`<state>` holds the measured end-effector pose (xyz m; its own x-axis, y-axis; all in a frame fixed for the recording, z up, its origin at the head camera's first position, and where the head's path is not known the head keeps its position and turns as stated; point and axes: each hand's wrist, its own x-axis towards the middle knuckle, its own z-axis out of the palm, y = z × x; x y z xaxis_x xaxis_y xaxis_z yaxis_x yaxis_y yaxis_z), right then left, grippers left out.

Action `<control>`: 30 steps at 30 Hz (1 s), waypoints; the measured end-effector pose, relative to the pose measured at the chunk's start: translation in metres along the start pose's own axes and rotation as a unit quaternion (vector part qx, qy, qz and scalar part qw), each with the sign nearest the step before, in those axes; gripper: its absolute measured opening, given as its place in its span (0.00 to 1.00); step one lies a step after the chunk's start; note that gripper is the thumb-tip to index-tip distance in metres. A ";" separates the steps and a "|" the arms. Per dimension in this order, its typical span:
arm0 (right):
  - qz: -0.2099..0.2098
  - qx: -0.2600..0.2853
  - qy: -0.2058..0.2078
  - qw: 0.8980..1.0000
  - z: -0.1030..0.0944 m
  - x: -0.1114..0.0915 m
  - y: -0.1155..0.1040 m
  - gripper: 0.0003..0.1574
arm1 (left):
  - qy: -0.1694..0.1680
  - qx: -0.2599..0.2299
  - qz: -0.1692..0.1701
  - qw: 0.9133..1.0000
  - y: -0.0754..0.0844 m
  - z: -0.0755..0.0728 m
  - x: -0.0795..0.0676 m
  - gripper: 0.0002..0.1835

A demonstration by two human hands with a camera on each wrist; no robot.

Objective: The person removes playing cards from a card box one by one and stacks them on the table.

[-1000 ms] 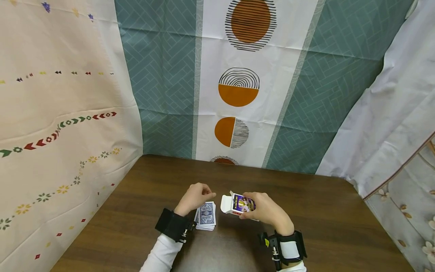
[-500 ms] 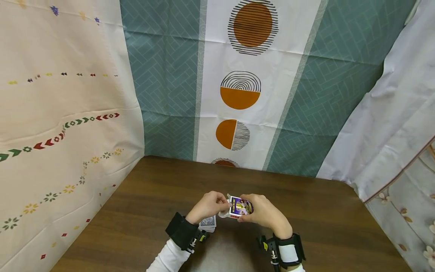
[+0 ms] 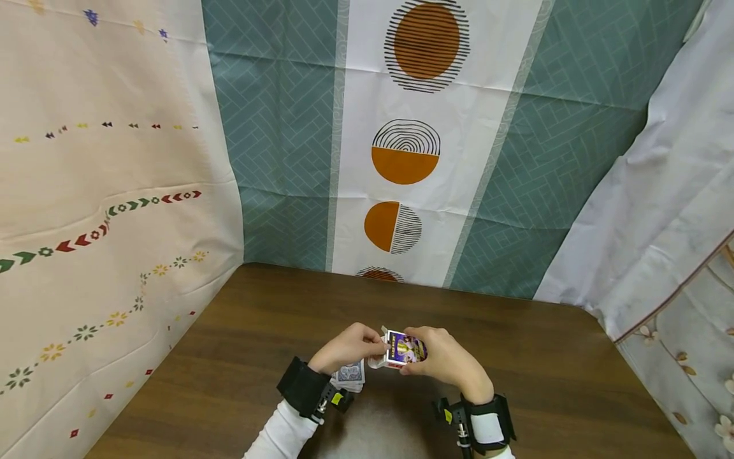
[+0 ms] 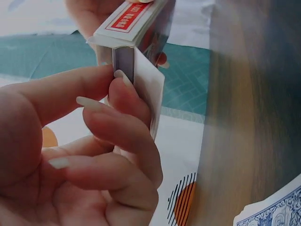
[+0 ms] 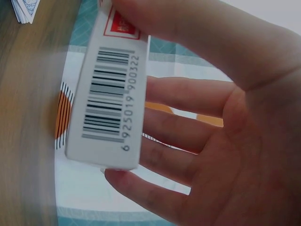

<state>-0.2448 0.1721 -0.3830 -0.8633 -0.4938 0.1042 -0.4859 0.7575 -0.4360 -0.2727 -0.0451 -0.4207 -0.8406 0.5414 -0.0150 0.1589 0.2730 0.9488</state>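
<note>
Teal-and-white cloth (image 3: 287, 159) at back, cream patterned cloth (image 3: 103, 159) on the left, white cloth (image 3: 642, 185) on the right, same as before. Brown wooden table (image 3: 275, 306) underneath. Right hand (image 3: 450, 360) grasps the card box (image 3: 407, 349) at its far end, thumb on the near side, fingers on the other; barely moved over the last second. Left hand (image 3: 352, 346) is what changed: a second ago above the cards and apart from the box, now at the box mouth. Compared with half a second ago, nearly the same pose, wrist slightly further left. Its thumb and index pinch at the grey-edged stack (image 4: 123, 59) inside the mouth, other fingers curled loosely. Black wrist bands (image 3: 304, 386) on both wrists. Box lies held between the hands, purple front up, mouth toward the left hand, barcode end toward the right palm. Card pile (image 3: 350, 377), blue backs up, sits on the table just beside the box, partly behind left hand; less covered than half a second ago. White flap (image 4: 151, 87) sticks out open at the mouth.
</note>
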 end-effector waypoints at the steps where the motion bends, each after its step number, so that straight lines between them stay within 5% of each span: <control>1: 0.002 0.000 0.002 1.000 0.000 0.000 0.000 0.38 | -0.004 -0.008 0.000 1.000 -0.001 -0.001 0.000 0.12; 13: 0.021 0.006 0.013 1.000 -0.002 -0.002 0.001 0.38 | -0.006 -0.050 -0.013 0.999 -0.009 -0.019 -0.002 0.12; 30: 0.029 0.000 0.010 1.000 0.000 -0.001 0.005 0.41 | -0.064 -0.089 -0.020 0.994 -0.006 -0.038 -0.012 0.19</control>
<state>-0.2461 0.1763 -0.3848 -0.8922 -0.4412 0.0967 -0.4356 0.7841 -0.4421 -0.2834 -0.0837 -0.4139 -0.7701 0.6325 -0.0828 0.0232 0.1575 0.9872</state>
